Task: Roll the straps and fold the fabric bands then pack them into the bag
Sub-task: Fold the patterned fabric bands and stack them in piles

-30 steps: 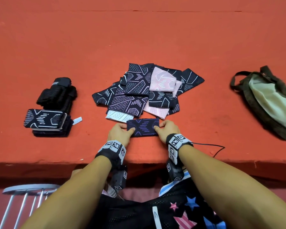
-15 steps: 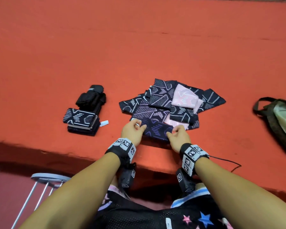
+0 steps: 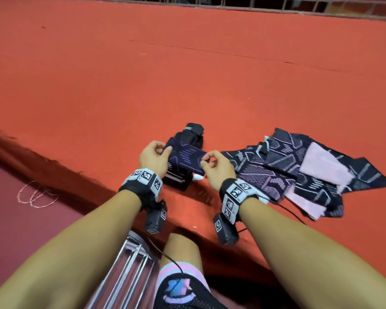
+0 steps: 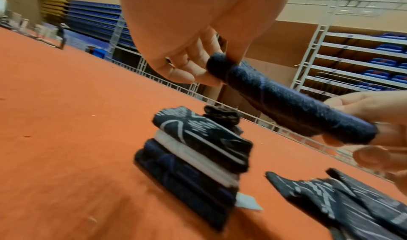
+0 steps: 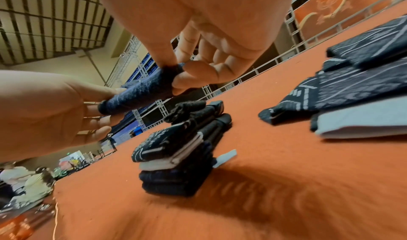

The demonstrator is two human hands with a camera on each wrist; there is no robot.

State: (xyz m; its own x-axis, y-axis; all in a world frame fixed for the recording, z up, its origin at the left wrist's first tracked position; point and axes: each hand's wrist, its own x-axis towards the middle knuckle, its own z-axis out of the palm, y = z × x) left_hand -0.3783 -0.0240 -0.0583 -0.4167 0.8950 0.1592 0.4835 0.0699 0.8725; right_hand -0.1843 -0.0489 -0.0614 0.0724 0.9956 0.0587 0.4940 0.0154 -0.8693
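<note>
Orange felt is covering the surface (image 3: 187, 74) we are working at. Our left hand (image 3: 153, 158) is pinching one end of a folded navy band (image 3: 186, 158), holding it just above a stack of folded bands (image 4: 193, 162) with rolled black straps (image 3: 193, 132) behind. Our right hand (image 3: 217, 169) is pinching its other end. Unfolded bands (image 3: 310, 168) are lying heaped to the right.
</note>
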